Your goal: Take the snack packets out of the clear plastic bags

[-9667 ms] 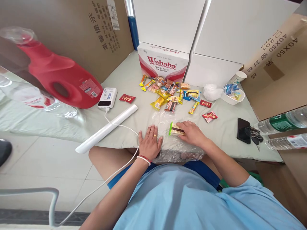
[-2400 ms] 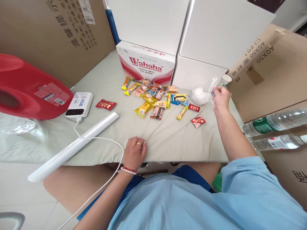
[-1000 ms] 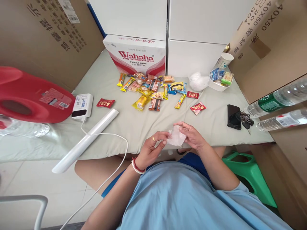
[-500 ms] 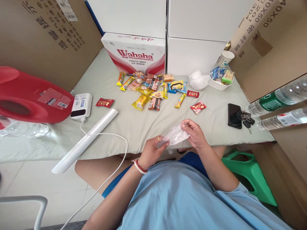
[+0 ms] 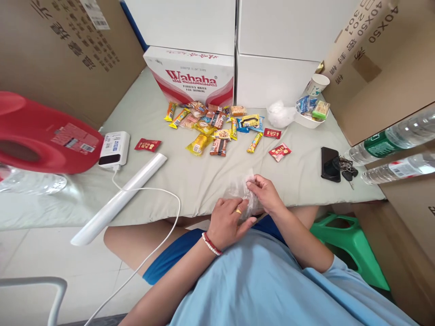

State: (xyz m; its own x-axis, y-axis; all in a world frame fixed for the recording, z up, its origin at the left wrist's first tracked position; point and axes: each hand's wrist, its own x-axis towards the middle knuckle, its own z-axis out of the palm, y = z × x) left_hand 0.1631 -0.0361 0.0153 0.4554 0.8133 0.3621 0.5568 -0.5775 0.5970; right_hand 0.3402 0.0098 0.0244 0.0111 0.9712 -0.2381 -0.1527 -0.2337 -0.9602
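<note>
A thin clear plastic bag (image 5: 250, 207) hangs at the table's front edge, crumpled, just above my lap. My right hand (image 5: 267, 194) pinches its upper right part between thumb and fingertips. My left hand (image 5: 228, 221), palm down with a ring and a beaded bracelet, lies against the bag's left side. Its fingers are stretched out and the thumb stands apart; the fingertips are partly hidden by the film. Beyond the hands lie several wrapped snacks (image 5: 218, 120) in a loose pile, and two red packets, one (image 5: 280, 152) nearer me and one (image 5: 272, 133) behind it.
At left are a white power bank (image 5: 114, 147) with a cable, a plastic roll (image 5: 118, 199), another red packet (image 5: 147, 145) and a red jug (image 5: 44, 136). A white bowl (image 5: 310, 121), bunched bag (image 5: 280, 114), phone (image 5: 330, 164), keys (image 5: 348, 170) and bottles (image 5: 384, 145) are at right. Boxes (image 5: 193, 79) stand behind.
My left hand has turned palm down and moved right, from pinching the bag's end to lying over it. My right hand has shifted slightly left and down. The bag is more bunched.
</note>
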